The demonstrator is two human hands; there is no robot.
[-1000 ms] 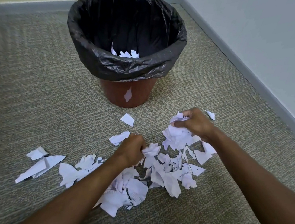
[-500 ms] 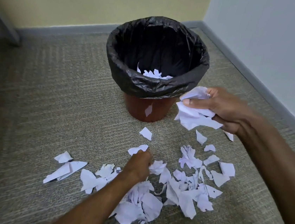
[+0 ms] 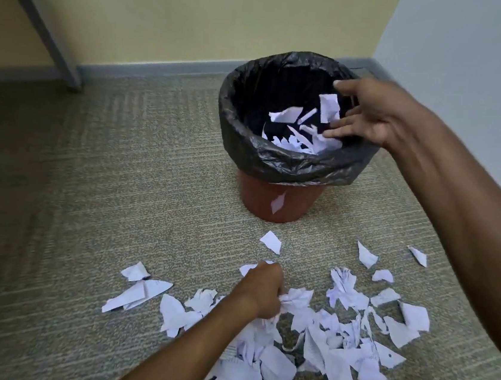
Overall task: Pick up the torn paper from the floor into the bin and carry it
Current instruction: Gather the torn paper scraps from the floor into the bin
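A reddish-brown bin (image 3: 268, 201) lined with a black bag (image 3: 296, 163) stands on the carpet near the room's corner. My right hand (image 3: 367, 112) hovers over its right rim, fingers spread, and white paper scraps (image 3: 306, 124) are falling from it onto the scraps inside. Torn paper (image 3: 338, 340) lies scattered on the floor in front of the bin. My left hand (image 3: 262, 291) is down in that pile, fingers closed around a crumpled bunch of scraps (image 3: 297, 298).
A yellow wall and a pale blue wall meet behind the bin, with a grey skirting board (image 3: 150, 69). A grey slanted leg (image 3: 37, 18) stands at the far left. One scrap (image 3: 278, 204) clings to the bin's side. Loose scraps (image 3: 137, 292) lie left of the pile.
My right hand lifted a bunch of paper from the floor, carried it up over the bin and opened, dropping it in. My left hand stayed in the pile, gripping scraps.
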